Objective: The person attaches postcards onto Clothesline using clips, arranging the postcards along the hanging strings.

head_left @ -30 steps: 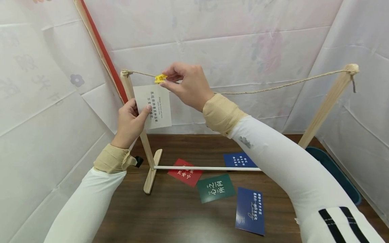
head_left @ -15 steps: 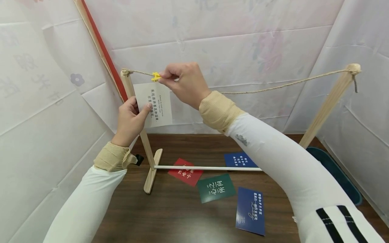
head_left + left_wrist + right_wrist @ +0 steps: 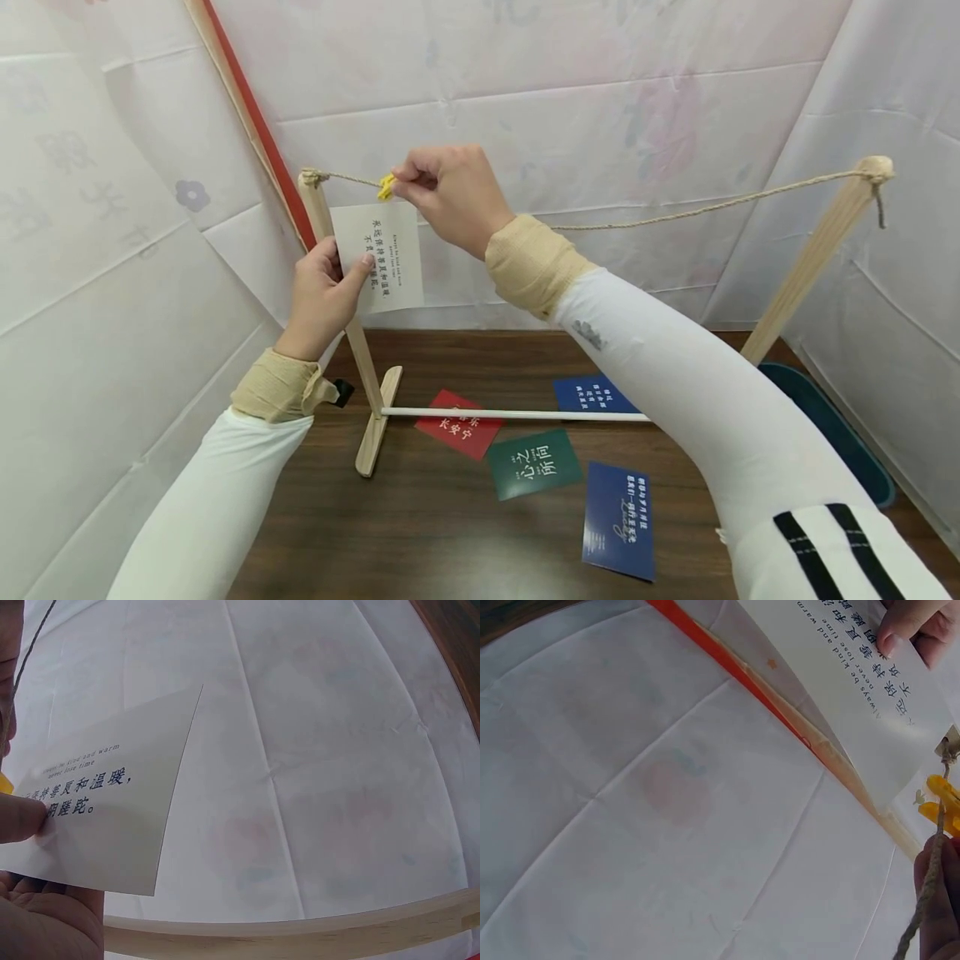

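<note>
My left hand (image 3: 322,292) pinches a white card (image 3: 401,258) by its left side, thumb over the printed text and fingers behind. The card stands upright beside the left wooden post, its top edge just under a twine line (image 3: 637,219). Between thumb and fingers of my right hand (image 3: 457,196) is a small yellow clothespin (image 3: 386,187), at the twine near its left end. In the right wrist view the twine crosses the clothespin (image 3: 943,802), and the card (image 3: 855,697) is apart from it. Most of the clothespin is covered by my fingertips in the head view.
The wooden stand has a left post (image 3: 362,358), a right post (image 3: 813,258) and a white lower bar (image 3: 517,414). On the table lie a red card (image 3: 480,437), a green card (image 3: 536,467) and two blue ones (image 3: 618,521). A dark teal bin (image 3: 832,425) stands at right.
My right hand has shifted slightly left and up with the clothespin, which has turned at the twine. The left hand and its card have hardly moved.
</note>
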Available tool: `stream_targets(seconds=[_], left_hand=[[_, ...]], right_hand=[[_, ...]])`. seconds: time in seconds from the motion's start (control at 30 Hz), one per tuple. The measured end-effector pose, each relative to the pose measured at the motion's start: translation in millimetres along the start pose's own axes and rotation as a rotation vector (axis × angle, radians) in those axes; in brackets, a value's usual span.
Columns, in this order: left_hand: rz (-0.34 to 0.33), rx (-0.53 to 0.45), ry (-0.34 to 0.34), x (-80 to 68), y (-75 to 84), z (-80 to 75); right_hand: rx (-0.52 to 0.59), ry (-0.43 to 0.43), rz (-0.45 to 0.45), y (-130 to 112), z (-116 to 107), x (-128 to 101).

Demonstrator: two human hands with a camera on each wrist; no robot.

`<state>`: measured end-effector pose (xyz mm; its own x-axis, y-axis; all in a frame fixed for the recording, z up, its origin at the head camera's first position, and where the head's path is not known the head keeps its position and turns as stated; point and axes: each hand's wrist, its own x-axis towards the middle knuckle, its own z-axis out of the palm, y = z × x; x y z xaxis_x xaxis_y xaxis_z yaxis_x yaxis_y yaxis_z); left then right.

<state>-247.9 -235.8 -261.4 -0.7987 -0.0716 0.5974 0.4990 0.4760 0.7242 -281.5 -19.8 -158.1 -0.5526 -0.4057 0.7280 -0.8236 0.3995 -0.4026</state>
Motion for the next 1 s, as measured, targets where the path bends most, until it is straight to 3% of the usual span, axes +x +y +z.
stream_targets(seconds=[0.23,0.63,1.0], left_hand=[[0.0,0.025,-0.006,-0.2,0.4,0.2],[0.028,0.01,-0.023,-0.2,2.8,-0.1],[0.019,-0.002,-0.031,-1.4,2.3,-1.7]], right_hand=[[0.049,-0.059,0.063,0,-1,7],[0.136,-0.125,0.092,0,-1,7],[0.161,-0.202,0.212,-1,-2,13]])
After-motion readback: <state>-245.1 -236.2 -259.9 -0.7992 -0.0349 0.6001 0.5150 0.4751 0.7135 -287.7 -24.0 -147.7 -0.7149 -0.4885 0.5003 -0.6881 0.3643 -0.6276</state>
